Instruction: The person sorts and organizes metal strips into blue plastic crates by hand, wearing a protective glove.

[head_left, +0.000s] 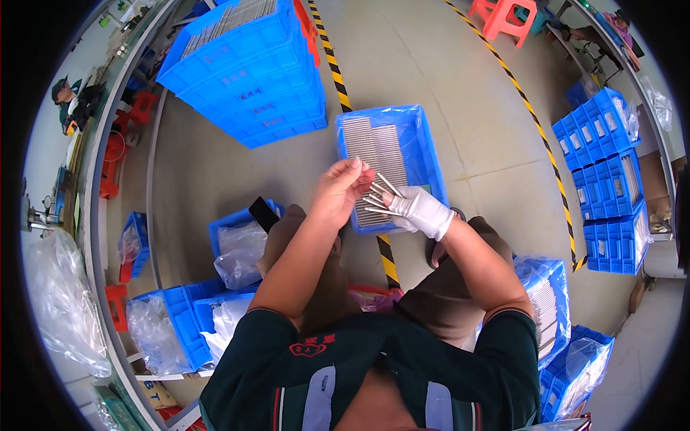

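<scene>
My right hand [424,210], in a white glove with bare fingertips, is closed around several thin silvery metal rods [388,184]. They fan out from it toward the left. Beside them is my bare left hand [341,188], its fingers curled and thumb and fingertips drawn together; whether anything small is pinched there I cannot make out. Both hands hover over a blue crate [434,154] lined with clear plastic film. Inside it lie neat rows of similar metal rods [361,140], packed side by side in two blocks, partly hidden by my hands.
A tall stack of blue crates [248,86] stands at the far left. More crates [607,183] are stacked at right, and others with plastic bags [241,248] sit near my legs. Yellow-black tape [338,79] marks the floor. A red stool [503,20] is at the far right.
</scene>
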